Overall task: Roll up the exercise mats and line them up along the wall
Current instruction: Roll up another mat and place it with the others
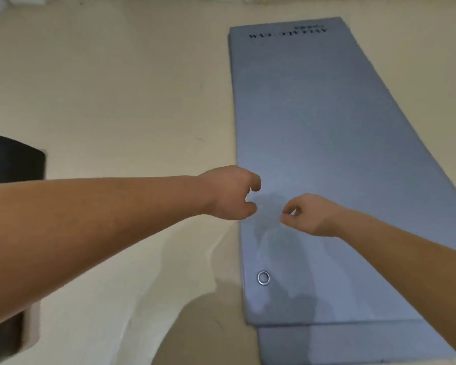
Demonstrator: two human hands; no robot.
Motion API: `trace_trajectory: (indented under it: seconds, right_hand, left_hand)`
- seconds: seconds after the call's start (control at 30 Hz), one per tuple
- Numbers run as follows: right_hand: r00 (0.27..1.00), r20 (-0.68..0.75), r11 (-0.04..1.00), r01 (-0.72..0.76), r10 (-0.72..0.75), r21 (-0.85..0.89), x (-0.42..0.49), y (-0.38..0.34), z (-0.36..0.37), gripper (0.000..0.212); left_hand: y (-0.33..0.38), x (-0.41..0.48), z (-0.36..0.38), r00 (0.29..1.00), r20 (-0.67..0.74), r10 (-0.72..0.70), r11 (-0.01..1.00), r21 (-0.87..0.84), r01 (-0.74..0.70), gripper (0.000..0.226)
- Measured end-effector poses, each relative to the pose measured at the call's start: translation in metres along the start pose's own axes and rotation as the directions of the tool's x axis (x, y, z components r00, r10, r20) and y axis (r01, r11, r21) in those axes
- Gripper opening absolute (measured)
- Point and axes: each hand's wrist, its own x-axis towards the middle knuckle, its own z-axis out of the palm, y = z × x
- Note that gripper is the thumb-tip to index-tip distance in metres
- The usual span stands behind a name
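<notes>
Head view: a blue mat [327,154] lies flat on the beige floor [116,88], a metal eyelet [263,277] at its near corner. Beyond the eyelet, above the mat, the left hand [229,193] and right hand [308,214] hover loosely curled, holding nothing. Printed lettering [288,33] marks the mat's far end.

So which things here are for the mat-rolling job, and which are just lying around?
For the job:
- top blue mat, lying flat, not rolled yet
- second blue mat underneath, its near end poking out
- left hand and right hand, both above the top mat, holding nothing

Just lying about:
- dark object at the left edge; can't tell what it is
</notes>
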Motion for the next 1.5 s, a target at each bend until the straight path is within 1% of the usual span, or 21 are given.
trace_trajectory:
  seconds: [0.1, 0.2, 0.27, 0.33, 0.37, 0.43, 0.53, 0.63, 0.7, 0.73, 0.8, 0.9, 0.93, 1.03, 1.1, 1.2, 1.27, 1.33, 1.4, 1.43, 1.5]
  right_hand:
    - [0.996, -0.013, 0.99, -0.082, 0.084, 0.118, -0.011, 0.062, 0.013, 0.036]
    - [0.985, -0.001, 0.963, -0.166, 0.17, 0.215, -0.024, 0.112, 0.036, 0.032]
    - [0.979, 0.04, 0.95, -0.201, 0.198, 0.24, -0.032, 0.134, 0.054, 0.028]
    - [0.977, 0.082, 0.953, -0.213, 0.199, 0.218, -0.038, 0.15, 0.069, 0.026]
    - [0.976, 0.1, 0.959, -0.209, 0.192, 0.193, -0.04, 0.155, 0.075, 0.027]
    - [0.977, 0.114, 0.969, -0.196, 0.18, 0.149, -0.042, 0.163, 0.086, 0.03]
    - [0.976, 0.139, 0.978, -0.181, 0.167, 0.1, -0.047, 0.167, 0.09, 0.055]
    - [0.974, 0.194, 0.992, -0.108, 0.119, -0.065, -0.052, 0.161, 0.088, 0.097]
    - [0.971, 0.218, 0.98, -0.057, 0.099, -0.191, -0.056, 0.152, 0.09, 0.111]
    - [0.974, 0.206, 0.972, -0.047, 0.096, -0.231, -0.057, 0.148, 0.093, 0.113]
    - [0.98, 0.175, 0.964, -0.045, 0.093, -0.261, -0.06, 0.142, 0.099, 0.109]
    - [0.983, 0.149, 0.968, -0.068, 0.106, -0.24, -0.062, 0.137, 0.099, 0.101]
    - [0.981, 0.154, 0.97, -0.081, 0.118, -0.228, -0.061, 0.135, 0.097, 0.101]
    - [0.976, 0.162, 0.971, -0.108, 0.145, -0.214, -0.058, 0.131, 0.095, 0.109]
    - [0.972, 0.192, 0.968, -0.087, 0.134, -0.237, -0.059, 0.124, 0.098, 0.116]
    - [0.973, 0.218, 0.944, -0.001, 0.078, -0.331, -0.063, 0.119, 0.103, 0.118]
    - [0.984, 0.178, 0.929, 0.035, 0.033, -0.37, -0.066, 0.118, 0.099, 0.107]
    - [0.998, 0.061, 0.932, 0.042, -0.022, -0.36, -0.067, 0.113, 0.088, 0.082]
    - [0.999, -0.028, 0.98, 0.024, -0.03, -0.199, -0.067, 0.102, 0.067, 0.062]
    - [0.999, -0.03, 0.997, 0.017, -0.02, -0.081, -0.068, 0.096, 0.055, 0.057]
    - [0.999, 0.054, 0.995, 0.001, -0.006, 0.098, -0.074, 0.084, 0.03, 0.052]
  left_hand:
    - [0.057, 0.049, 0.035, 0.995, 0.098, 0.026, 0.995, 0.092, -0.035, 0.051]
    - [0.098, 0.07, 0.109, 0.97, 0.242, 0.032, 0.977, 0.198, -0.082, 0.052]
    - [0.117, 0.064, 0.165, 0.956, 0.291, 0.048, 0.941, 0.308, -0.141, 0.077]
    - [0.13, 0.052, 0.21, 0.957, 0.288, 0.035, 0.899, 0.409, -0.156, 0.12]
    - [0.132, 0.047, 0.225, 0.963, 0.268, 0.03, 0.882, 0.446, -0.152, 0.135]
    - [0.129, 0.046, 0.236, 0.975, 0.217, 0.044, 0.87, 0.472, -0.144, 0.142]
    - [0.13, 0.05, 0.227, 0.975, 0.199, 0.103, 0.859, 0.477, -0.188, 0.123]
    - [0.134, 0.045, 0.219, 0.957, 0.23, 0.175, 0.792, 0.544, -0.276, 0.069]
    - [0.123, 0.042, 0.214, 0.955, 0.235, 0.181, 0.766, 0.576, -0.287, 0.061]
    - [0.116, 0.041, 0.209, 0.957, 0.24, 0.165, 0.786, 0.554, -0.274, 0.06]
    - [0.104, 0.036, 0.206, 0.957, 0.242, 0.16, 0.819, 0.508, -0.265, 0.063]
    - [0.097, 0.025, 0.217, 0.965, 0.231, 0.127, 0.828, 0.511, -0.231, 0.104]
    - [0.097, 0.023, 0.221, 0.968, 0.219, 0.12, 0.835, 0.506, -0.218, 0.111]
    - [0.106, 0.022, 0.22, 0.963, 0.246, 0.112, 0.83, 0.51, -0.226, 0.116]
    - [0.121, 0.018, 0.216, 0.944, 0.315, 0.098, 0.811, 0.525, -0.259, 0.103]
    - [0.137, 0.011, 0.2, 0.936, 0.303, 0.18, 0.813, 0.491, -0.315, 0.054]
    - [0.137, 0.011, 0.163, 0.942, 0.253, 0.22, 0.821, 0.474, -0.319, 0.031]
    - [0.126, 0.013, 0.115, 0.957, 0.2, 0.211, 0.832, 0.478, -0.283, 0.016]
    - [0.109, 0.014, 0.076, 0.967, 0.201, 0.158, 0.86, 0.453, -0.234, 0.006]
    - [0.098, 0.013, 0.063, 0.969, 0.208, 0.131, 0.878, 0.43, -0.211, 0.006]
    - [0.075, 0.007, 0.048, 0.973, 0.219, 0.074, 0.911, 0.381, -0.156, 0.005]
